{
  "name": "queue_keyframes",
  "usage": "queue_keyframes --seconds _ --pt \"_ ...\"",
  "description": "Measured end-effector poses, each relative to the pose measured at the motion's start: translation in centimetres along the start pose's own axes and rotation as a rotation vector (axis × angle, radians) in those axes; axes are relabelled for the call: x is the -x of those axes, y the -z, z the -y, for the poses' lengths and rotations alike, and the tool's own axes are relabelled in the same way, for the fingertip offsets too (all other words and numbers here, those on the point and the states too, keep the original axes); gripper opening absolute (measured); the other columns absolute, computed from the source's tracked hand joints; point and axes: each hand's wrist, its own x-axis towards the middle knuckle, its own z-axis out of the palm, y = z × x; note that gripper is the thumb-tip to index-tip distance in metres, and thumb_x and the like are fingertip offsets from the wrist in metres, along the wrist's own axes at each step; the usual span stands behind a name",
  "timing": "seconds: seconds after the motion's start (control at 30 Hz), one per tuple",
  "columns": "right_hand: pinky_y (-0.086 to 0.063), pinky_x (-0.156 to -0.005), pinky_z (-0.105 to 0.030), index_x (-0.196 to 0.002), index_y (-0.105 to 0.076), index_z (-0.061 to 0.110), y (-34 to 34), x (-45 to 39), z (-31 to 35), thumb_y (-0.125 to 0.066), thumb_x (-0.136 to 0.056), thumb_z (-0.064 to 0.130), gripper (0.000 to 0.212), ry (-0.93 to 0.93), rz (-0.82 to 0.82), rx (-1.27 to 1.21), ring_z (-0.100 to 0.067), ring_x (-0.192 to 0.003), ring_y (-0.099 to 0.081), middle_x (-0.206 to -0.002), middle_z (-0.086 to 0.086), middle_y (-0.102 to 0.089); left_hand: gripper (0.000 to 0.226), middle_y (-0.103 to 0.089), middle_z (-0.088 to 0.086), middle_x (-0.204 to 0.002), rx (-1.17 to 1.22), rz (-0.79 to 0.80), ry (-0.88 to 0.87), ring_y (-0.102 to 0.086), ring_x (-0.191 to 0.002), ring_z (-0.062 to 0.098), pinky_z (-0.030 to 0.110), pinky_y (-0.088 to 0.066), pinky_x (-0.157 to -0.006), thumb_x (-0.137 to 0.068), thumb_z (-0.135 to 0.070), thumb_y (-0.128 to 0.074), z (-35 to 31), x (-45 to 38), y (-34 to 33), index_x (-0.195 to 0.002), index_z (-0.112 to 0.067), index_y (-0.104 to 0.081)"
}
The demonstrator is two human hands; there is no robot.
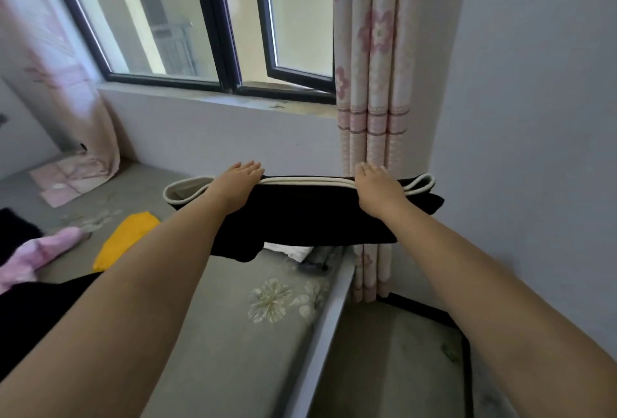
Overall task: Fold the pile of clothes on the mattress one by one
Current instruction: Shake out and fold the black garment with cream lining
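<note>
A folded black garment (307, 214) with white trim along its far edge hangs flat above the far corner of the grey flowered mattress (233, 334). My left hand (238, 184) holds its left part and my right hand (379, 189) its right part. The fingers of both lie straight over the top, and the thumbs are hidden underneath. The garment's right end reaches past the mattress edge. On the mattress to the left lie a yellow garment (127, 237), a pink garment (40, 254) and a dark cloth (33, 317).
A white item (290, 250) lies on the mattress just under the black garment. A pink flowered curtain (370, 83) hangs behind it, beside the window (200, 33). The wall is on the right, with bare floor (384, 367) below the mattress edge.
</note>
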Motion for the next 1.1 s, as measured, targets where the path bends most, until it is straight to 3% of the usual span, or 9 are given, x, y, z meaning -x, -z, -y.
queue_keyframes --seconds 0.2,0.37,0.47,0.53,0.63,0.7,0.77,1.0,1.1 --pt "-0.004 -0.115 -0.039 -0.142 -0.012 -0.004 -1.0 -15.1 1.8 -0.028 -0.093 0.003 0.053 0.056 -0.119 0.053 -0.029 -0.141 -0.012 -0.152 -0.020 -0.016 0.055 -0.010 0.011 -0.154 -0.045 -0.114 0.147 -0.009 -0.142 0.020 0.029 0.000 -0.113 -0.093 0.002 -0.029 8.5 -10.7 -1.4 -0.145 -0.005 -0.013" --pt "0.006 -0.114 -0.041 -0.142 -0.011 -0.008 -3.8 -24.9 3.8 -0.025 -0.093 0.001 0.051 -0.050 -0.257 0.064 -0.033 -0.141 -0.011 -0.150 -0.025 -0.013 0.054 -0.008 0.014 -0.154 -0.028 -0.245 0.093 -0.005 -0.143 0.024 0.032 0.005 -0.113 -0.094 0.000 -0.027 15.1 -20.9 -3.6 -0.145 -0.003 -0.009" --pt "-0.008 -0.113 -0.051 -0.135 -0.027 -0.014 -8.2 -28.8 5.1 -0.035 -0.087 -0.005 0.049 -0.094 -0.421 0.050 -0.039 -0.134 -0.029 -0.143 -0.031 -0.029 0.053 -0.009 0.017 -0.153 0.012 -0.295 0.049 -0.006 -0.142 0.028 0.033 0.006 -0.113 -0.095 -0.001 -0.029 18.1 -25.3 -7.9 -0.144 -0.001 -0.010" --pt "-0.016 -0.107 -0.058 -0.132 -0.035 -0.013 -12.8 -29.7 6.4 -0.037 -0.084 -0.003 0.048 -0.103 -0.466 0.035 -0.041 -0.130 -0.036 -0.139 -0.030 -0.037 0.054 -0.008 0.016 -0.153 -0.005 -0.205 0.058 -0.005 -0.142 0.028 0.035 0.006 -0.113 -0.096 -0.007 -0.032 18.3 -27.1 -12.3 -0.145 -0.002 -0.009" --pt "0.004 -0.111 -0.052 -0.145 -0.003 0.002 -22.2 -29.0 9.3 -0.037 -0.091 0.007 0.064 -0.156 0.045 -0.014 -0.029 -0.143 0.001 -0.154 -0.015 -0.001 0.054 -0.010 0.014 -0.154 -0.002 0.080 0.168 -0.006 -0.142 0.028 0.038 -0.001 -0.114 -0.097 -0.012 -0.032 15.8 -27.3 -21.4 -0.145 -0.004 -0.007" --pt "0.004 -0.113 -0.050 -0.146 0.007 0.009 -28.7 -28.0 10.8 -0.038 -0.094 0.014 0.069 -0.086 0.360 0.020 -0.027 -0.142 0.010 -0.155 -0.010 0.009 0.057 -0.006 0.012 -0.154 0.051 0.274 0.199 -0.004 -0.142 0.027 0.037 -0.003 -0.115 -0.097 -0.011 -0.033 12.8 -25.8 -27.5 -0.145 -0.004 -0.002" --pt "0.002 -0.113 -0.049 -0.146 0.009 0.016 -33.6 -27.2 11.9 -0.038 -0.095 0.012 0.069 -0.043 0.537 0.016 -0.026 -0.142 0.012 -0.155 -0.006 0.014 0.062 -0.002 0.010 -0.155 0.142 0.418 0.150 0.000 -0.143 0.024 0.036 -0.001 -0.115 -0.095 -0.008 -0.034 10.5 -23.9 -32.3 -0.145 -0.006 0.002" --pt "0.004 -0.113 -0.049 -0.145 0.014 0.013 -40.2 -26.0 10.9 -0.042 -0.090 0.011 0.078 0.045 0.523 0.039 -0.033 -0.140 0.017 -0.152 -0.013 0.021 0.061 0.010 0.008 -0.154 0.424 0.417 0.183 0.011 -0.142 0.021 0.035 0.003 -0.114 -0.099 -0.021 -0.032 7.8 -21.3 -40.7 -0.145 -0.010 0.007" --pt "0.003 -0.113 -0.050 -0.145 0.014 0.011 -40.9 -25.9 10.1 -0.044 -0.090 0.019 0.080 0.114 0.561 0.044 -0.034 -0.139 0.017 -0.151 -0.015 0.022 0.068 0.012 0.007 -0.154 0.472 0.421 0.229 0.011 -0.142 0.020 0.032 0.005 -0.113 -0.094 -0.004 -0.033 6.7 -21.5 -41.8 -0.145 -0.011 0.011"
